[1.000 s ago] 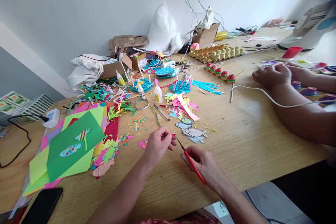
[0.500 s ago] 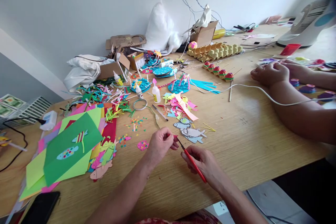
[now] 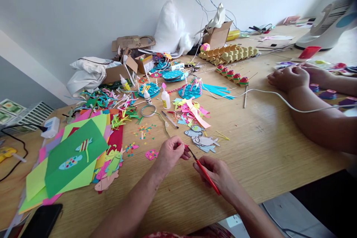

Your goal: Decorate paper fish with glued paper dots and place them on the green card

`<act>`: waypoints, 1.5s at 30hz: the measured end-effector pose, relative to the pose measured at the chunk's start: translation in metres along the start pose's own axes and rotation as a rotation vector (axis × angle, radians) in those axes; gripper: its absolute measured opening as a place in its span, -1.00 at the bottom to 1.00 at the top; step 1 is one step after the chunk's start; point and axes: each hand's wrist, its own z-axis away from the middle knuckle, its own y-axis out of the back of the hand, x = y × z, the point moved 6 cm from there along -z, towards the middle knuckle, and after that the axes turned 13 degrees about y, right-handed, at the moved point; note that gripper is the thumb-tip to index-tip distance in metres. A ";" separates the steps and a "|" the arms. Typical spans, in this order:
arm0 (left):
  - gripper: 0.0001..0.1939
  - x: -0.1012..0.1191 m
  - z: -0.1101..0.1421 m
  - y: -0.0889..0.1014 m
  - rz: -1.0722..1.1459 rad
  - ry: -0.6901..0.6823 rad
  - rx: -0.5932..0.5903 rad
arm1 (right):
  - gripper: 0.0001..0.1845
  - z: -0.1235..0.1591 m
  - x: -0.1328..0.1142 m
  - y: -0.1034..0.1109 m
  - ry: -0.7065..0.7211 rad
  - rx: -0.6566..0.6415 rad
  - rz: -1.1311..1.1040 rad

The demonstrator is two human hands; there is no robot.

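Note:
Pinched in my left hand (image 3: 172,152) is a small piece of red paper (image 3: 186,147), mostly hidden by the fingers. My right hand (image 3: 213,173) grips red-handled scissors (image 3: 206,174), and their dark blades point up and left to the red piece. Left of my left hand lies a pink paper fish (image 3: 151,154) with coloured dots. Grey-blue paper fish (image 3: 205,141) rest just beyond the scissor tips. Further left, a dark green sheet (image 3: 74,156) carries two decorated fish, with plain cut-out fish (image 3: 107,180) piled beside it.
Glue bottles (image 3: 165,98), paper scraps (image 3: 192,111) and a tape ring (image 3: 148,110) stand or lie ahead. At the right, another person's hands (image 3: 290,78) are near painted egg-carton cups (image 3: 327,94). A white cable (image 3: 279,96) crosses the table. A phone (image 3: 41,221) lies front left.
The view has shifted slightly, so a yellow tool shows at the left edge. Both hands keep nearly the same pose, scissors still at the red paper.

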 end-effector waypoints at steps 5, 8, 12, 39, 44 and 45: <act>-0.91 -0.002 -0.002 0.000 0.028 0.012 -0.011 | -0.65 -0.001 0.001 0.001 -0.022 -0.023 0.068; -0.91 -0.002 -0.002 0.000 0.046 0.022 -0.016 | -0.64 -0.002 0.000 0.001 -0.018 -0.018 0.106; -0.90 -0.004 -0.001 0.002 0.045 0.024 -0.020 | -0.63 -0.003 0.001 0.002 -0.018 -0.011 0.131; -0.87 -0.010 0.004 0.006 -0.124 -0.067 0.038 | -0.72 -0.030 -0.025 0.002 0.092 0.261 -0.508; -0.83 -0.017 0.005 0.009 -0.152 -0.045 0.029 | -0.71 -0.035 -0.025 0.000 0.083 0.273 -0.516; -0.83 -0.019 0.006 0.011 -0.172 -0.036 0.017 | -0.72 -0.037 -0.025 0.000 0.086 0.261 -0.494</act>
